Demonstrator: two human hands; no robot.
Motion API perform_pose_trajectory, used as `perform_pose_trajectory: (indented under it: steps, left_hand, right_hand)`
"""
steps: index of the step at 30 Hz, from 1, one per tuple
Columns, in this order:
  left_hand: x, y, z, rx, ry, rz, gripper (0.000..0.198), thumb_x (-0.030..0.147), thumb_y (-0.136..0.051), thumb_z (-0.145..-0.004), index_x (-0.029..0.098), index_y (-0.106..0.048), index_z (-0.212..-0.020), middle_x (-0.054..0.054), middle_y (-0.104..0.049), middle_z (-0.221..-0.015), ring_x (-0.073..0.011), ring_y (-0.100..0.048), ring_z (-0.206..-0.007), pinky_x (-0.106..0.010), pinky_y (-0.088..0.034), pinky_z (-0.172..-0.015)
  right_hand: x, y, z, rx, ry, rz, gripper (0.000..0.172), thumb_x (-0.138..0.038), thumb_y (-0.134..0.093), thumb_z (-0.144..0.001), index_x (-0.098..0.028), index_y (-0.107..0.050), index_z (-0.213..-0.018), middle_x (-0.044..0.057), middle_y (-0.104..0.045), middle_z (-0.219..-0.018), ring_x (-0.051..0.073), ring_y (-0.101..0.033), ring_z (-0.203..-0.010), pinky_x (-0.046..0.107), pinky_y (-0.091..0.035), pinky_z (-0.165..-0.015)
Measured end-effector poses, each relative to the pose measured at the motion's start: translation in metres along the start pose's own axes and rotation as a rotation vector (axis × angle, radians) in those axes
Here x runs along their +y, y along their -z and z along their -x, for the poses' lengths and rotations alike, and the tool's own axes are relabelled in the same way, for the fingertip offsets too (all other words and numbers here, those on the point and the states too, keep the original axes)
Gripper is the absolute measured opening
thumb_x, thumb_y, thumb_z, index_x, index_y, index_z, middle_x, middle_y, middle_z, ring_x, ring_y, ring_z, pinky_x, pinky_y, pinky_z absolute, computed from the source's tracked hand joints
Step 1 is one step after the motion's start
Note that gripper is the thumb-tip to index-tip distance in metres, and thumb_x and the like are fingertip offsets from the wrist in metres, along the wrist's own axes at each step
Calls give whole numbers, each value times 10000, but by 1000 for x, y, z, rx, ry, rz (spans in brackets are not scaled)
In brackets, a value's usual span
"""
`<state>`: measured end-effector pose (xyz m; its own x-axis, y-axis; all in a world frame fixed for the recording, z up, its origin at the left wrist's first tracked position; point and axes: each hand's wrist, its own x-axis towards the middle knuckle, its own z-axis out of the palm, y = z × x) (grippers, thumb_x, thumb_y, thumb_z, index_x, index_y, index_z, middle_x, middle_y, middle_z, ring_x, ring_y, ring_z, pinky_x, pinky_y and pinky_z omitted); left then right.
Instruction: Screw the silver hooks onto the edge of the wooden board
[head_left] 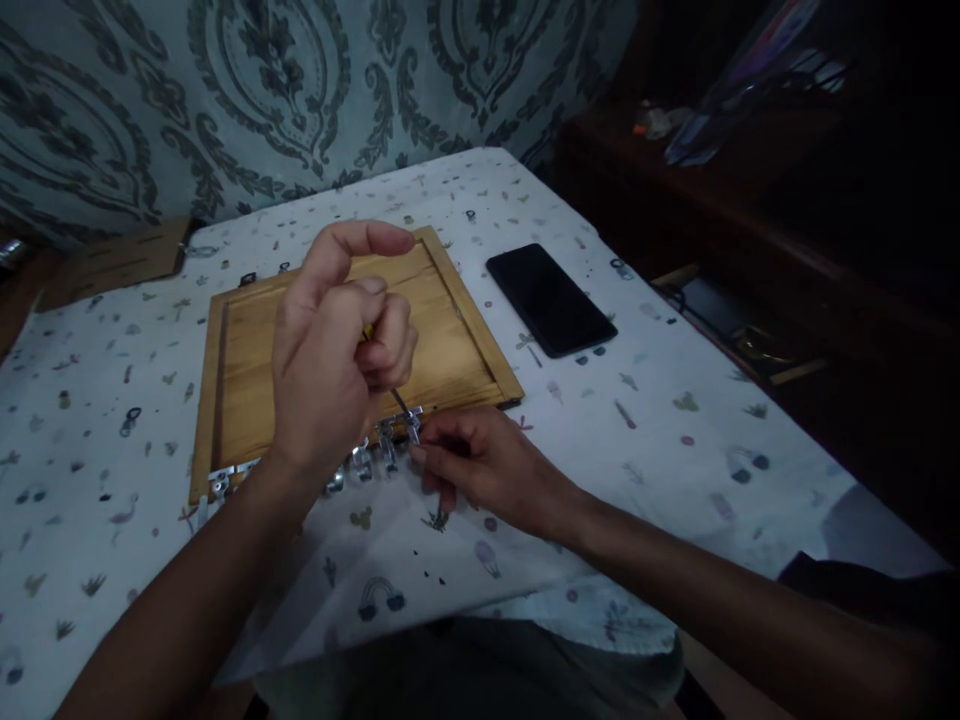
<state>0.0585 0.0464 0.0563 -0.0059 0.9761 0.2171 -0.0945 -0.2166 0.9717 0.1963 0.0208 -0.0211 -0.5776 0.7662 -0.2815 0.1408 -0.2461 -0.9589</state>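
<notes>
A square wooden tray (465,325) lies on the patterned tablecloth (660,420). A row of small metal brackets (375,460) runs along the tray's near edge. My left hand (337,370) is raised over that edge, fingers curled round a small screwdriver (401,402) whose thin shaft points down at the rightmost bracket (413,422). A bit of yellow handle shows between the fingers, and the index finger is lifted. My right hand (480,465) rests on the cloth just right of the brackets, its fingertips pinched on that rightmost bracket.
A black phone (550,298) lies face up right of the tray. A brown cardboard piece (120,258) sits at the back left by the patterned wall. Dark wooden furniture (750,240) stands close beyond the table's right edge.
</notes>
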Motion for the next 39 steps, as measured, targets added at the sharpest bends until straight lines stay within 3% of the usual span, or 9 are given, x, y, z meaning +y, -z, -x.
perform_pose_trajectory:
  steps: [5, 12, 21, 39]
  left_hand:
    - [-2, 6, -1, -65, -12, -100, 58, 250, -446, -912, 287, -479, -942, 103, -134, -479, -114, -90, -394, -283, -174, -418]
    - [7, 5, 4, 170, -69, 108, 186, 61, -460, -844, 226, -543, -817, 92, -222, -434, -83, -123, -379, -239, -192, -398]
    - [12, -6, 10, 220, -1, 190, 246, 23, -429, -853, 190, -590, -772, 81, -247, -400, -71, -133, -364, -205, -219, -387]
    - [4, -6, 18, 186, -3, 150, 265, 0, -463, -802, 209, -625, -795, 73, -261, -425, -87, -146, -384, -240, -208, -395]
  right_hand:
    - [0, 0, -2, -4, -4, 7, 269, -173, -593, -917, -162, -583, -648, -31, -621, -567, 40, -567, -431, 142, -361, -381]
    - [-1, 1, -1, -6, -10, -9, 277, -178, -603, -922, -155, -593, -646, -35, -621, -564, 36, -570, -439, 133, -371, -394]
    - [-4, 1, -2, -13, -29, -9, 303, -158, -614, -924, -150, -590, -622, -45, -593, -515, 29, -542, -420, 138, -372, -406]
    - [-1, 2, 0, -15, 15, 16, 271, -171, -604, -912, -159, -577, -643, -25, -631, -573, 42, -579, -450, 153, -410, -436]
